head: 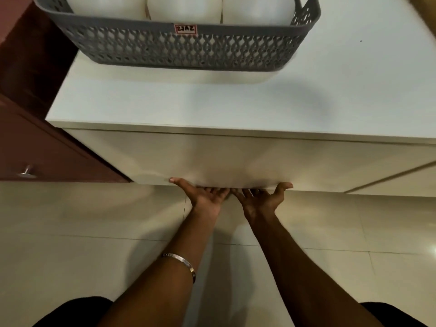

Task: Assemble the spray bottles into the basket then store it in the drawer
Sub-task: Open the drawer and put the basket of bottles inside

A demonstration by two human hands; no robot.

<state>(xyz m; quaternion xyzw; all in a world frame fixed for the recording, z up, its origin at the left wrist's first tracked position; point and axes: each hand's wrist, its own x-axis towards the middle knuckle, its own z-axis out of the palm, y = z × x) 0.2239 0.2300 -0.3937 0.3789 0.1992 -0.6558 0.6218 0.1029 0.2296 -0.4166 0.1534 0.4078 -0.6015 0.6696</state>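
A grey perforated basket (179, 47) with a small red-edged label stands on the white cabinet top (236, 102). Three white spray bottles (184, 7) stand inside it, their tops cut off by the frame. Below, the white drawer front (224, 159) sits flush under the top. My left hand (203, 193) and my right hand (262, 197) are palm-up side by side, fingers hooked under the drawer front's bottom edge, thumbs pointing outward. The fingertips are hidden beneath the edge.
A dark red-brown cabinet (35, 138) with a metal knob (26, 172) stands to the left. Beige floor tiles (70, 232) lie below. A silver bracelet (181, 261) is on my left wrist. Another white panel (389, 182) continues at the right.
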